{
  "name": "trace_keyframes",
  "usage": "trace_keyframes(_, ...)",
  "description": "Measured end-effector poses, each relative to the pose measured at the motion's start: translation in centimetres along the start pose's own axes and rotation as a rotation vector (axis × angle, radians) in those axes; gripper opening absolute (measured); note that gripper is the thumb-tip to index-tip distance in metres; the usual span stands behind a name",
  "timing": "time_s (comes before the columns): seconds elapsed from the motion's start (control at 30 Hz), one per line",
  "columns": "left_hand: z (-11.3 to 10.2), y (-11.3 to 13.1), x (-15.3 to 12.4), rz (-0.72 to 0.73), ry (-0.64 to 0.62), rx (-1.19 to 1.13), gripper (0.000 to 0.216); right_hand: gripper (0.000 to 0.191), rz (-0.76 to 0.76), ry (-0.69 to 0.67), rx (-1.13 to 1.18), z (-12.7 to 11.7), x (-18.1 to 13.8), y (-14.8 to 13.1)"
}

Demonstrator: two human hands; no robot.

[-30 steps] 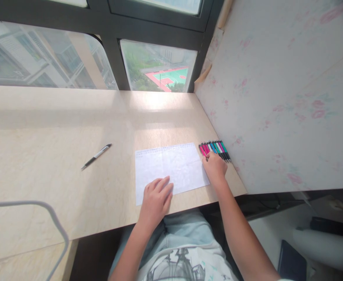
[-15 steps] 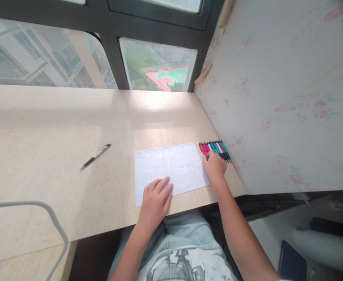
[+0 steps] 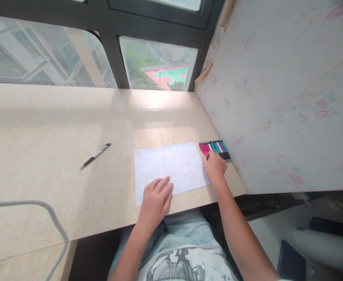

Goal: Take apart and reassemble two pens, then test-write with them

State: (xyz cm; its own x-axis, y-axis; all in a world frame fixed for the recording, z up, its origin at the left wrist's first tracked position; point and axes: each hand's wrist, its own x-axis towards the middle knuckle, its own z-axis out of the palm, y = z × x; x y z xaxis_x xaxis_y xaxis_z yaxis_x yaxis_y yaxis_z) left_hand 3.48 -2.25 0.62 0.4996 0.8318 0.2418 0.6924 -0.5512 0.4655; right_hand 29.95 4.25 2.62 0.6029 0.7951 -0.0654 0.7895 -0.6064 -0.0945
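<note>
Right of the frame's centre, a tight row of slim pens (image 3: 222,150), too packed to count surely, lies partly under the curled right hand (image 3: 215,166), its thumb and forefinger together at the pink ones; whether they grip one I cannot tell. At lower centre the left hand (image 3: 156,196) rests, fingers slightly apart, on one thin white sheet (image 3: 165,162), and one silver-and-black pen (image 3: 96,156) lies at centre-left on the mottled beige desk (image 3: 37,156).

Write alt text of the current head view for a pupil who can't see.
A person's left hand rests on a white paper sheet; the right hand covers part of a row of coloured pens beside it. Another pen lies to the paper's left on the pale desk.
</note>
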Motion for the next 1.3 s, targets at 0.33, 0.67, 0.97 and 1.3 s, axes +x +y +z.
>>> trace_keyframes(0.33,0.0,0.0,0.0,-0.002,0.003,-0.011,0.028,0.026,-0.003,0.032,-0.007,0.3,0.2,0.1)
trace_keyframes(0.67,-0.1,0.1,0.1,0.005,0.01,-0.005,0.027,0.025,0.021,0.024,0.01,0.2,-0.1,-0.1)
trace_keyframes(0.97,0.0,-0.1,0.0,0.003,0.003,-0.009,0.028,0.02,-0.044,0.072,0.076,0.3,-0.9,0.0)
trace_keyframes(1.3,-0.2,0.3,-0.3,-0.039,-0.016,-0.085,0.033,0.019,-0.573,-0.012,0.516,2.8,-8.7,-2.8)
